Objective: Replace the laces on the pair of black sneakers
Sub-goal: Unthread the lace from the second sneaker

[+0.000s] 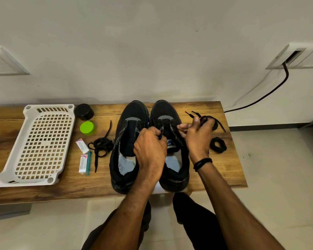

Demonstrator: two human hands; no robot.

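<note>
Wooden tabletop (pixel 224 174) set against a pale wall holds the black sneakers at frame centre, toes toward the wall. The right-of-frame sneaker (pixel 167 110) has a lace (pixel 209 118) in its eyelets. The left hand (pixel 150 150) is curled tight on a stretch of it over the tongue. The right hand (pixel 199 136) pinches it and holds the bunched ends just right of the shoe. The left-of-frame sneaker (pixel 129 123) looks unlaced. I judge this shoe's lacing half done, though going in or coming out I cannot tell. Next calls for passing one tip cleanly through an eyelet without tangling the slack. Outward lie a loose lace (pixel 100 147) at left, a coiled lace (pixel 218 145) at right, a white basket (pixel 25 183) and a green lid (pixel 87 127).
</note>
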